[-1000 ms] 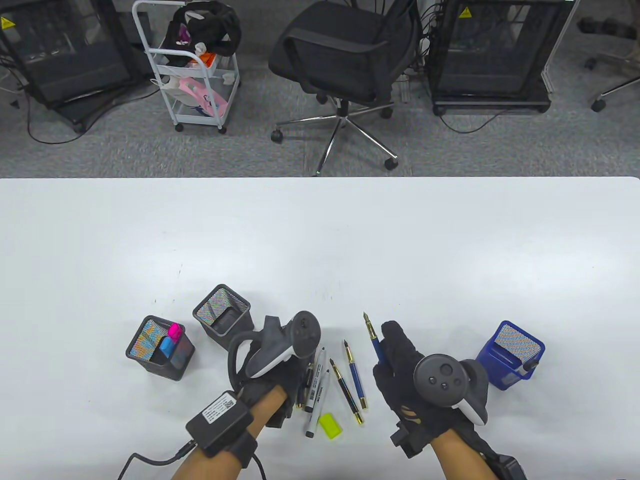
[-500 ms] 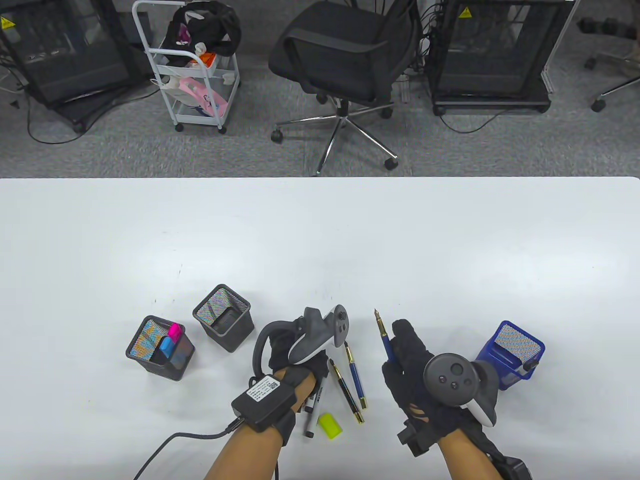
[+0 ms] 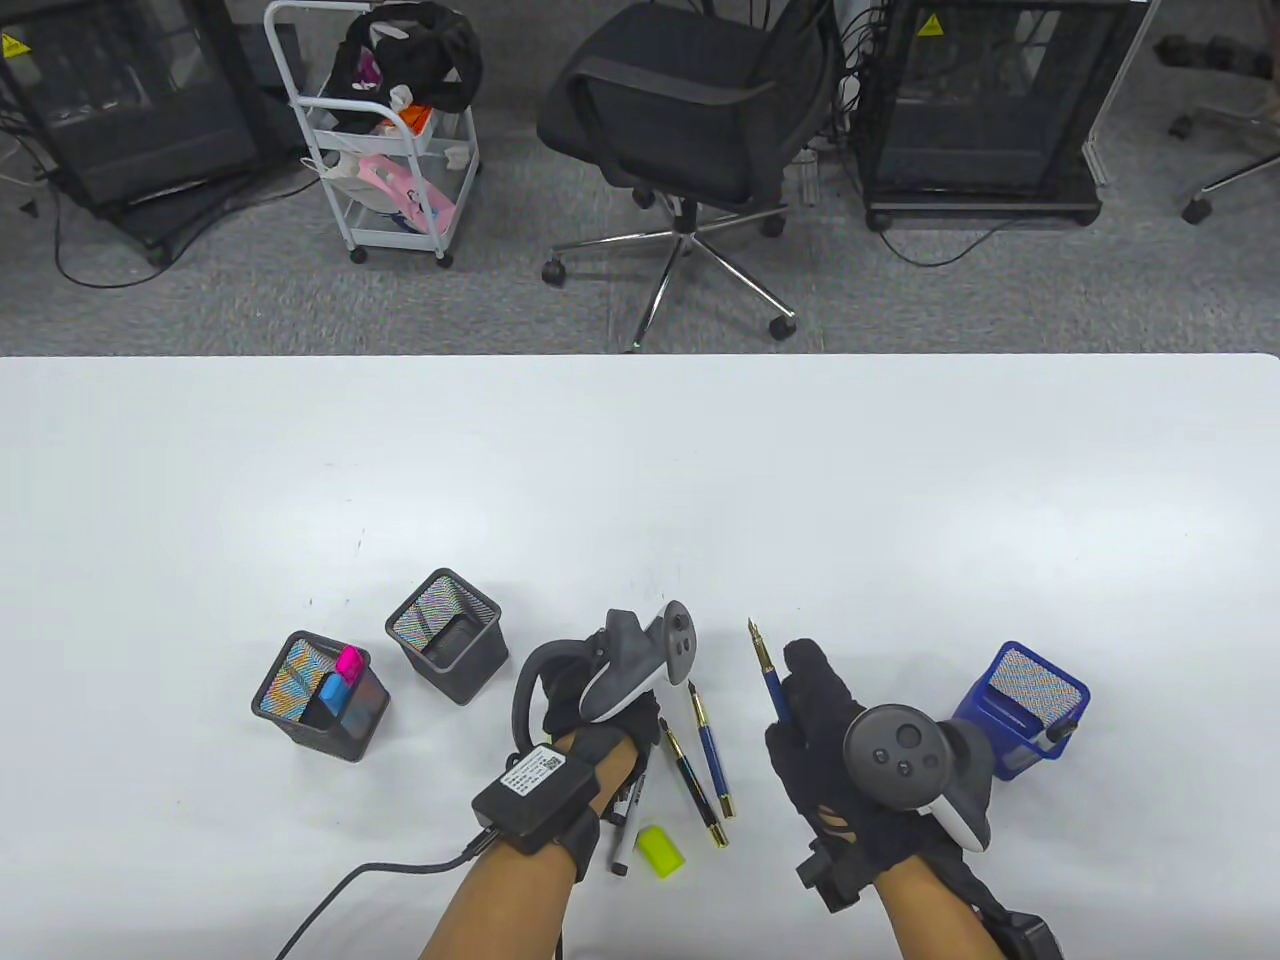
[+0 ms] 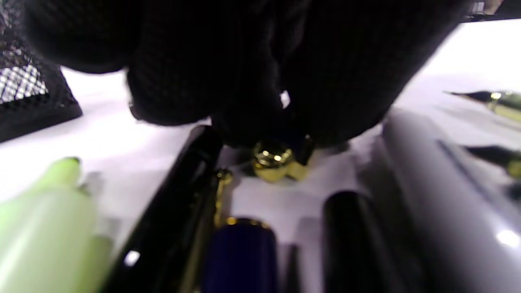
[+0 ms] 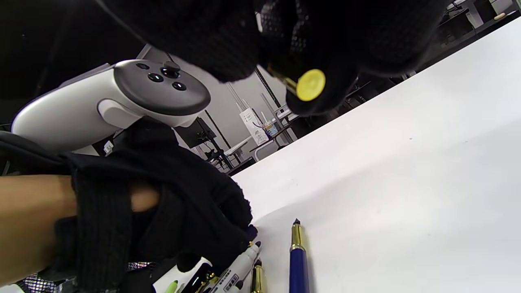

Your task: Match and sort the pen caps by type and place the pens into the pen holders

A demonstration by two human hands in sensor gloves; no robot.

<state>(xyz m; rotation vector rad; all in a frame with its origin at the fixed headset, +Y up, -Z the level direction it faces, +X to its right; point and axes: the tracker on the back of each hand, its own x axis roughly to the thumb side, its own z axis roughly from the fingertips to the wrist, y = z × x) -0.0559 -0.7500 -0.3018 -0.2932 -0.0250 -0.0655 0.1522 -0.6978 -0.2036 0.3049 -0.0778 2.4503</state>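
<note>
Here the right hand (image 3: 815, 730) pinches an uncapped blue pen (image 3: 768, 672), nib pointing away from the person. The left hand (image 3: 585, 715), nearer the loose caps on the table (image 3: 640, 470), curls onto a gold-tipped cap (image 4: 276, 159) just left of that pen.

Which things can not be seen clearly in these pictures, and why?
- Left hand fingertips: table view, tracker covers them; wrist view blurred, only a gold tip shows.
- Blue holder contents: table view, right hand overlaps it.
- Marker label: too small.
</note>
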